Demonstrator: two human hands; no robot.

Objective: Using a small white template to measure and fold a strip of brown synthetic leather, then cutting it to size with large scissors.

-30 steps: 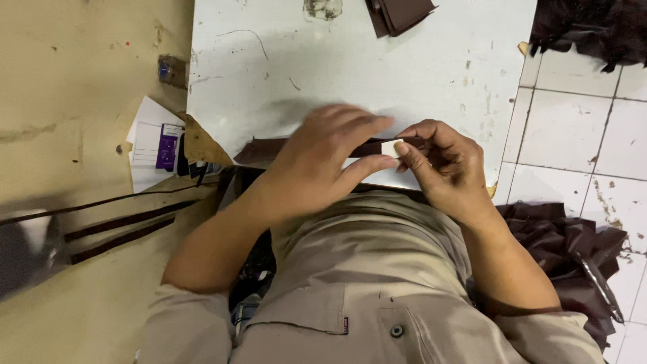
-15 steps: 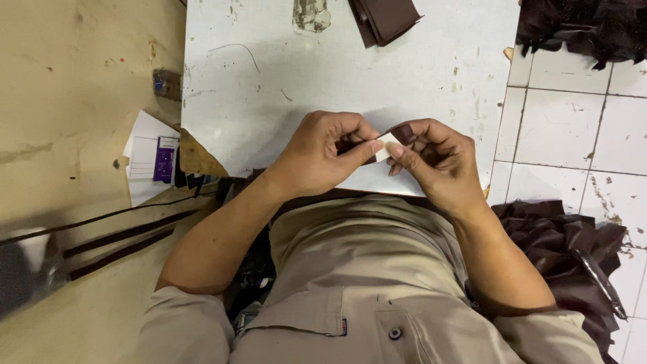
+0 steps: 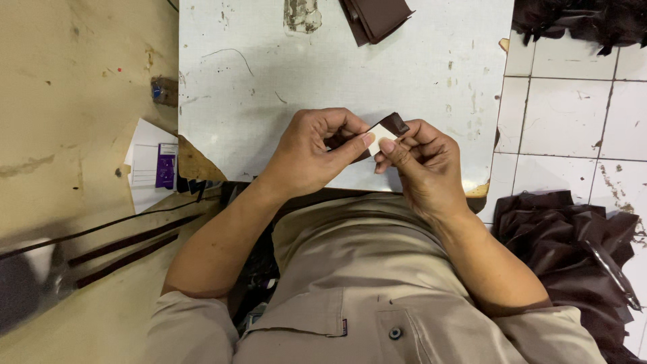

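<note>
— What are the two hands doing over the scuffed white worktop (image 3: 269,101)?

— Both are pinched onto one small dark brown leather piece with a pale cream underside (image 3: 385,129). The left hand (image 3: 313,152) is curled, its thumb pressed to the pale face; the right hand (image 3: 421,162) meets it thumb to thumb and props the brown flap up with its fingers. Neither is spread wide; both are closed narrowly on the piece.

— Why hold it in the air and not flat on the surface?

— My reading: lifted just above the near edge and close to the body, the small piece can be turned and its fold worked from both sides at once, with the pale side facing the eyes.

— And the other things?

— A stack of flat dark brown leather pieces (image 3: 376,17) lies at the far edge, well apart from the hands, likely kept within reach but out of the way. A heap of crumpled dark brown fabric (image 3: 573,236) rests on the white tiled floor (image 3: 573,114) by the right elbow, with more at the upper right. To the left, a white paper card with a purple patch (image 3: 153,165) lies on the tan surface (image 3: 81,87), beside dark straps (image 3: 121,251).
</note>
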